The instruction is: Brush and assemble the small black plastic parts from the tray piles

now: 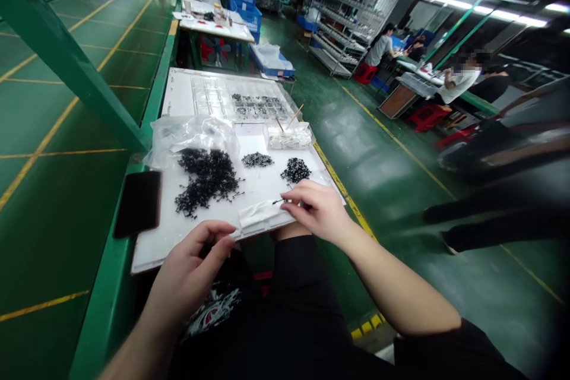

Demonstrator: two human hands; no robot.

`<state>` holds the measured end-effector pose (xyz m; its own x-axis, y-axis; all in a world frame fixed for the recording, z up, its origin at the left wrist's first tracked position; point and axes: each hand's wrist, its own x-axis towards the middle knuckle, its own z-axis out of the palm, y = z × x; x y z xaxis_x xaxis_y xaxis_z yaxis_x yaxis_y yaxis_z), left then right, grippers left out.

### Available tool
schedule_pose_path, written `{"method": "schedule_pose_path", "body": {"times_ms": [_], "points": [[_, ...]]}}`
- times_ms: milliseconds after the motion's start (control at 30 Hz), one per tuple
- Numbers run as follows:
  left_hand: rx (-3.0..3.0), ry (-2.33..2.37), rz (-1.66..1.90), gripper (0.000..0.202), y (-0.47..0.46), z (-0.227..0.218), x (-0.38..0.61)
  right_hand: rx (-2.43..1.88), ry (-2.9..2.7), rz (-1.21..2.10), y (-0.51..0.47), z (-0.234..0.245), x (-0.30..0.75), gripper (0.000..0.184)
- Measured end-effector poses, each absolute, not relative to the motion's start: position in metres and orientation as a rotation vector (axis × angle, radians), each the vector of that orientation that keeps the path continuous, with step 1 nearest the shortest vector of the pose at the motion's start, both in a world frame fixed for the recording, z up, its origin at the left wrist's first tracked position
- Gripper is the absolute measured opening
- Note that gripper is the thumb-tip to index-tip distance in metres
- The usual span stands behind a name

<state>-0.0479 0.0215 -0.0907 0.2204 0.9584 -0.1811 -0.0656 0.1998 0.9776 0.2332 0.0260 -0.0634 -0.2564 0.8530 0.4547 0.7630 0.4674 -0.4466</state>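
My right hand (pixel 321 211) pinches a small black stemmed part (pixel 278 201) between thumb and fingertips, above a folded white cloth (pixel 259 214) at the front edge of the white work board (pixel 155 247). My left hand (pixel 193 264) is at that same edge, left of the cloth, with thumb and index tips close together. Whatever is between them is too small to make out. A large heap of black stemmed parts (pixel 207 178) lies beyond my left hand. Just past my right hand is a pile of small black pieces (pixel 296 170); a smaller dark pile (pixel 257 160) lies between.
A clear plastic bag (pixel 191 133) lies behind the large heap. A white wrapped block (pixel 289 136) has thin sticks in it. Behind stand clear compartment trays (pixel 209 97). A dark phone-like slab (pixel 137 204) lies at left. A green post (pixel 75 53) slants nearby. Other people sit farther off.
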Motion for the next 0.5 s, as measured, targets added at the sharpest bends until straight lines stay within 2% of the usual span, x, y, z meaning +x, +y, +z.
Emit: {"method": "schedule_pose_path", "body": {"times_ms": [33,133,333,500], "points": [[0.798,1.044,0.937,0.031,0.023,-0.100,-0.048,-1.496,-2.068,0.159,0.037,-0.073,0.247,0.013],[0.496,0.953,0.935,0.040,0.028,-0.120,-0.047,-1.805,-2.022,0.108,0.073,-0.099,0.285,0.009],[0.377,0.973,1.001,0.032,0.031,-0.127,-0.052,-2.215,-2.003,0.136,0.099,-0.109,0.298,0.026],[0.345,1.137,0.954,0.041,0.034,-0.130,-0.053,-2.259,-2.145,0.233,0.063,-0.120,0.246,0.035]]}}
